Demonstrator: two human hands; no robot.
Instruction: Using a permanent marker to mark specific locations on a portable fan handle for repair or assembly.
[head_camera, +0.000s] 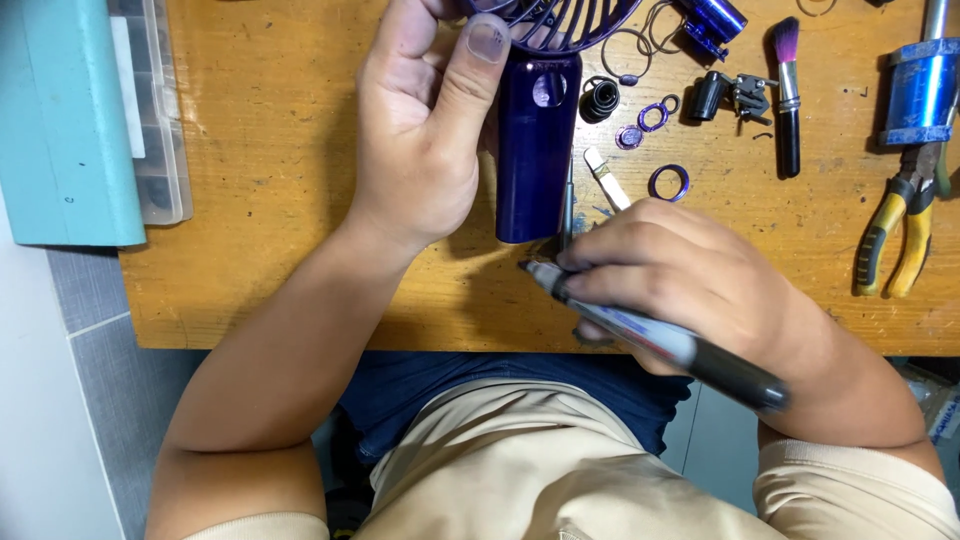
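Left hand (420, 140) gripping purple handheld fan (537, 140) top centre, thumb pressed on housing to steady; right hand (680, 280) fingers pinching marker (655, 335) w/ thin tool (566, 215) near fan base.

Yellow-handled pliers (893, 240), makeup brush (787, 95), purple rings (667, 182), teal box (62, 120) on wooden table (270, 200).

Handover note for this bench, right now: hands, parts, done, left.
Left hand: gripping the dark purple handheld fan by its handle, thumb near the grille.
Right hand: holding a grey and black marker pen and a thin metal tool at the fan's base.
Wooden bench: small purple rings, black spring, makeup brush, yellow-handled pliers.
Done: fan looks partly stripped.
Left: loose parts still off.
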